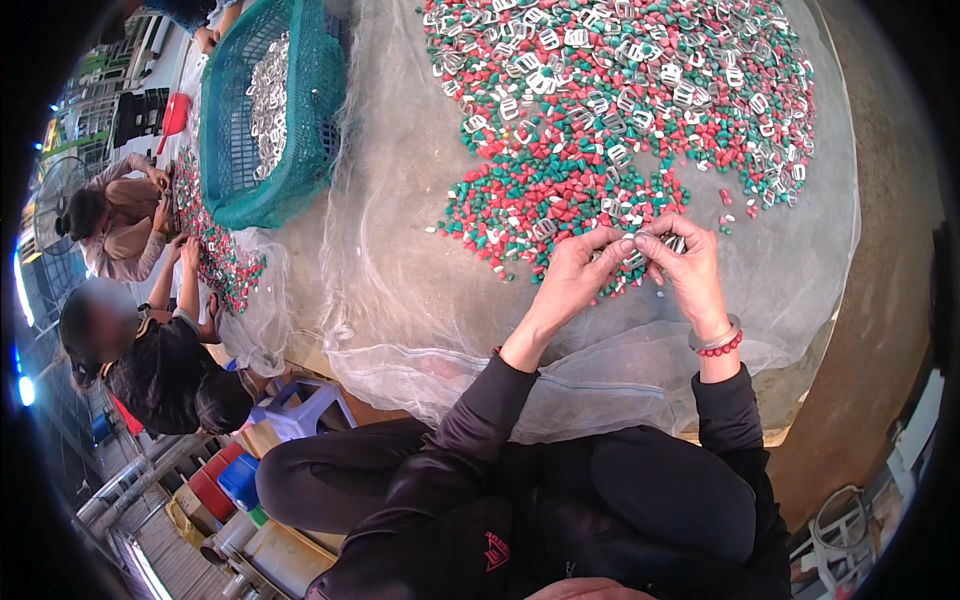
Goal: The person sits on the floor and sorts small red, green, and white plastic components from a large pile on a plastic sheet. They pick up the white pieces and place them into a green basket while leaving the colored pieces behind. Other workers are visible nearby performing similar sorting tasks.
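My left hand and my right hand meet over the near edge of a spread of small pieces. Fingers and thumbs of both pinch silvery metal buckles between them; several more buckles show tucked in the right palm. Around and beyond my hands lies a wide pile of red and green cone-shaped pieces, with white bits among them. Many flat metal buckles with slots are scattered through it, thicker toward the far side. All of it rests on a pale mesh sheet.
A teal plastic basket lined with green netting holds metal buckles at the far left. Beyond it, two people sit by another pile of pieces. A purple stool stands left of my knee. A red scoop lies farther back.
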Available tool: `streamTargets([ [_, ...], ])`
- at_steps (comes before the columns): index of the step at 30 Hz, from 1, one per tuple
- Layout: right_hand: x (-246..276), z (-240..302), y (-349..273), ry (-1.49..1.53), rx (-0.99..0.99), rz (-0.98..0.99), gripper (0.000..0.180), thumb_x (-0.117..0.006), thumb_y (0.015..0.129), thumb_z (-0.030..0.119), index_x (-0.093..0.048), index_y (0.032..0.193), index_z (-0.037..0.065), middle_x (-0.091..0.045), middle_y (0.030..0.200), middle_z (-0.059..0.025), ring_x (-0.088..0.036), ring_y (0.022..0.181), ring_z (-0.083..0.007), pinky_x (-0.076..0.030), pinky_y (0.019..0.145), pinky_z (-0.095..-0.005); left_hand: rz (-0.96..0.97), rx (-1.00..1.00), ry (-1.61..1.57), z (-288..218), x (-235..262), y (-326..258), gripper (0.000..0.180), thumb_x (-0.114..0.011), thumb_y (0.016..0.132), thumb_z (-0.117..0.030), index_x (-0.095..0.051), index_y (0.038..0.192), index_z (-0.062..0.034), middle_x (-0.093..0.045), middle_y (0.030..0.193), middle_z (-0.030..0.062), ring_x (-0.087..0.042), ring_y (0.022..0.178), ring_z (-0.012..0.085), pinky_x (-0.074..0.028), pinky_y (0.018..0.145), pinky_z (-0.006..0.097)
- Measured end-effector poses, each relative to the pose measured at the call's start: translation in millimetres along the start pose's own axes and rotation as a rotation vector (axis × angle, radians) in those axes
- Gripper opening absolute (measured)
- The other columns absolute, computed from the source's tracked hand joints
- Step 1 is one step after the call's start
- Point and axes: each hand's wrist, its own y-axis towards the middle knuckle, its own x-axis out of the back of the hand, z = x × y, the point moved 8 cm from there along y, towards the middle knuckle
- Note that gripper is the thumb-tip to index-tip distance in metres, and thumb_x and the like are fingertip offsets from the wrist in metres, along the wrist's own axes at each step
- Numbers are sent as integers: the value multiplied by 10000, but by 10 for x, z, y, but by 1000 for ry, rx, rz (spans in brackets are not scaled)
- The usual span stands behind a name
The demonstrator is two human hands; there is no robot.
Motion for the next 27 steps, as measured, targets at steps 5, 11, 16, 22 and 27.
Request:
streamTargets([
  [5, -20, 143, 3, -157, 114, -59, 41, -677, 827, 23, -658, 857, 4, -625, 763, -24, -523, 572, -43, -381, 447, -201, -14, -2, -218, 3, 14, 77, 362, -553, 948, -380, -637, 860, -39, -513, 622, -41, -415, 509, 24, -294, 422, 197],
  [11, -114, 348, -31, -308, 320, -13, 59, -674, 823, 12, -660, 879, 1, -637, 829, -17, -581, 697, -72, -436, 529, -200, 65, 66, -373, 35, -28, 80, 400, -522, 953, -432, -597, 800, -70, -484, 586, -46, -385, 467, 20, -288, 380, 193],
  [16, -11, 255, 16, -161, 167, -36, 74, -659, 854, 39, -651, 920, 5, -621, 793, 0, -501, 585, -25, -372, 458, -193, 162, 125, -344, 35, -21, 56, 228, -584, 943, -287, -616, 938, -61, -487, 658, -56, -409, 558, 19, -277, 456, 182],
  [22, -19, 190, -7, -136, 77, -37, 72, -650, 867, 64, -634, 908, 7, -609, 775, 1, -502, 589, -41, -394, 489, -216, 111, 48, -234, -98, -14, 25, 200, -600, 935, -257, -627, 967, -61, -492, 671, -65, -414, 575, 9, -299, 473, 182],
  [27, -42, 304, -92, -500, 351, -21, 75, -625, 860, 48, -617, 905, -11, -612, 793, -57, -566, 707, -124, -462, 647, -289, 87, 68, -177, 56, -94, -29, 216, -575, 950, -256, -643, 1023, -64, -508, 715, -63, -434, 597, 10, -365, 499, 172],
])
